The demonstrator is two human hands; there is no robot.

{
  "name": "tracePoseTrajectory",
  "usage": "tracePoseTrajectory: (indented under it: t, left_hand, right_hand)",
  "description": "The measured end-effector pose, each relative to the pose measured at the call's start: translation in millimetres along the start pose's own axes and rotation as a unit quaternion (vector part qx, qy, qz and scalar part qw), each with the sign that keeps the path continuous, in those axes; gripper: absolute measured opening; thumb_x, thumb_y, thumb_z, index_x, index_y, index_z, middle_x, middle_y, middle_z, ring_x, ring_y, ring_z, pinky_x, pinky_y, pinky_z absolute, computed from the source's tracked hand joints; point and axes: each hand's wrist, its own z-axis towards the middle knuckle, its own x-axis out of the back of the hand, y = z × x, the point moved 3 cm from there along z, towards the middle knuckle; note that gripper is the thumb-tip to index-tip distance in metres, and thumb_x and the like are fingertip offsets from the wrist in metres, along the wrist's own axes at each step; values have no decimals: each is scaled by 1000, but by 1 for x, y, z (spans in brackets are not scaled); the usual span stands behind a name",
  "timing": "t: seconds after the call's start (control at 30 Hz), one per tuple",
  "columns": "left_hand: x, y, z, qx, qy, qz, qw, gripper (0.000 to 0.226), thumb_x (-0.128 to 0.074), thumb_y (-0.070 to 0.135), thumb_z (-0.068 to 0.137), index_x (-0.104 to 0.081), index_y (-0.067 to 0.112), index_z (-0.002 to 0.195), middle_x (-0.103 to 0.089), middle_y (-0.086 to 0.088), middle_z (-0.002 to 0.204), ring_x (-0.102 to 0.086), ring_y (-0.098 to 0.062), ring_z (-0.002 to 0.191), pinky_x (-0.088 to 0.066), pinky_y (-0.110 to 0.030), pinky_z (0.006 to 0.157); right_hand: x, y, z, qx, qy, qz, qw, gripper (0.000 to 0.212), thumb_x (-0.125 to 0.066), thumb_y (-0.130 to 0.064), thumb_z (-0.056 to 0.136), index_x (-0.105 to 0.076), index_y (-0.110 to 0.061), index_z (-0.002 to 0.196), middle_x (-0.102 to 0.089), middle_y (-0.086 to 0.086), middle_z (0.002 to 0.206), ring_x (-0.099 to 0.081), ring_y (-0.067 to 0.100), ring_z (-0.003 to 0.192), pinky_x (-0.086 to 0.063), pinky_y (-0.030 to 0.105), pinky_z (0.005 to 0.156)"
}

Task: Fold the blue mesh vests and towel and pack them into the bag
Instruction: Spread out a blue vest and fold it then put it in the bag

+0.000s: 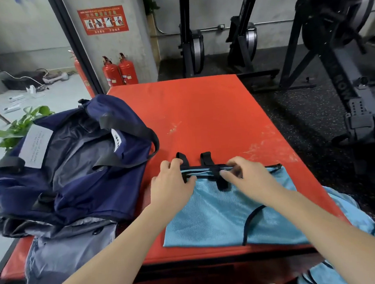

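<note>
Here both hands (204,179) pinch the vest's (228,214) black-trimmed far edge, straps pointing away.

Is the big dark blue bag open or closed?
Open. The navy bag gapes wide on the red mat, showing its grey lining inside.

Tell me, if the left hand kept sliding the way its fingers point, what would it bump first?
Probably the black strap loops at the blue mesh vest's far edge; the left hand already touches there. Beyond them only bare red mat shows.
</note>
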Motion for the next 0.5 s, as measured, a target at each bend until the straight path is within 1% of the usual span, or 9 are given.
tracePoseTrajectory:
  t: [0.07,0.1,0.17,0.2,0.27,0.3,0.37,0.43,0.5]
  left_hand:
    - [0,2,-2,-2,-5,22,1000,55,-60,43,90,-40,26,138,-45,0,123,-58,-28,100,-40,-42,93]
    - [-1,1,-2,1,-9,29,1000,56,-60,40,89,-38,26,139,-44,-1,124,-58,-28,100,-40,-42,93]
    - [-1,1,-1,7,-19,22,1000,57,-60,32,87,-37,26,139,-43,-2,125,-59,-30,98,-44,-42,92]
    - [1,2,0,10,-17,-6,1000,56,-60,28,86,-38,26,137,-43,-2,123,-59,-30,96,-46,-42,90]
    - [6,3,5,25,9,-118,993,47,-62,22,84,-45,27,128,-45,1,117,-55,-22,96,-46,-30,81]
    - [9,3,9,38,28,-179,983,43,-63,21,84,-49,28,124,-48,3,115,-53,-17,99,-42,-24,76]
    - [13,4,18,65,52,-269,959,45,-67,25,83,-51,28,126,-52,7,115,-55,-10,103,-42,-21,73]
    - [12,6,23,65,49,-298,951,54,-69,31,84,-47,28,133,-50,8,121,-58,-8,103,-49,-25,80]
    - [5,9,24,27,30,-259,965,59,-69,33,85,-42,26,138,-44,8,123,-54,-11,108,-47,-30,92]
  right_hand:
    - [-9,-10,5,-18,-19,13,1000,60,-51,-65,91,-51,-23,134,-66,-10,106,-61,9,89,-48,30,79]
    - [-11,-13,7,-32,-22,28,999,62,-51,-67,91,-50,-24,135,-66,-8,111,-60,11,93,-46,30,80]
    - [-10,-17,14,-56,-12,82,995,59,-51,-66,90,-52,-25,132,-64,-8,112,-58,11,98,-43,27,79]
    - [-8,-17,17,-66,-2,121,990,56,-52,-66,90,-53,-27,130,-64,-9,111,-59,9,98,-42,27,78]
    - [-3,-19,21,-83,10,224,971,52,-54,-65,90,-53,-29,128,-68,-11,109,-65,8,92,-46,28,76]
    - [0,-20,22,-88,6,276,957,52,-56,-62,91,-51,-29,131,-71,-13,108,-68,8,89,-49,30,76]
    - [2,-19,24,-85,-13,340,937,51,-59,-53,93,-45,-31,136,-70,-13,112,-71,9,90,-55,35,79]
    - [2,-15,26,-65,-24,335,940,54,-64,-45,93,-40,-34,140,-67,-15,118,-69,8,98,-56,37,88]
    - [0,-9,26,-40,-35,279,959,55,-68,-39,91,-41,-37,139,-63,-19,121,-63,4,109,-51,38,97]
